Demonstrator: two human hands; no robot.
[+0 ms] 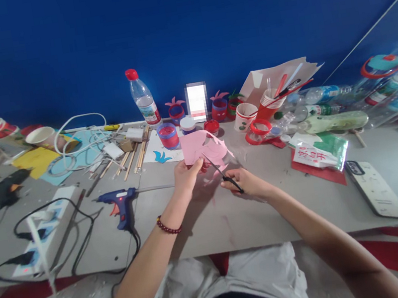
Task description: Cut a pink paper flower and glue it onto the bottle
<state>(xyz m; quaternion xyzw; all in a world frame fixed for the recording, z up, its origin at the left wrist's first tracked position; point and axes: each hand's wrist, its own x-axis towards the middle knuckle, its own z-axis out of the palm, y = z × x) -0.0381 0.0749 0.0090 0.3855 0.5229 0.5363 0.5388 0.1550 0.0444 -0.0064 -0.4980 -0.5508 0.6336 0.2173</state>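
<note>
My left hand [188, 173] pinches a sheet of pink paper [191, 146] by its lower edge, holding it above the table. The paper's right side is cut into curved strips. In my right hand [244, 182] is a pair of scissors [231, 182] with black handles, the fingers closed round them. Their blades point up and left and meet the paper near my left thumb. Behind the paper stands a cup painted red and blue [169, 137]. A blue paper cutout [162, 157] lies on a white sheet to its left.
At left lie a blue glue gun [120, 204], a white power strip [48, 231] and loose cables. A bottle with a red cap [145, 99] stands at the back. Brushes fill a cup [271, 103]; plastic bottles [334, 121] and a phone [378, 191] lie at right.
</note>
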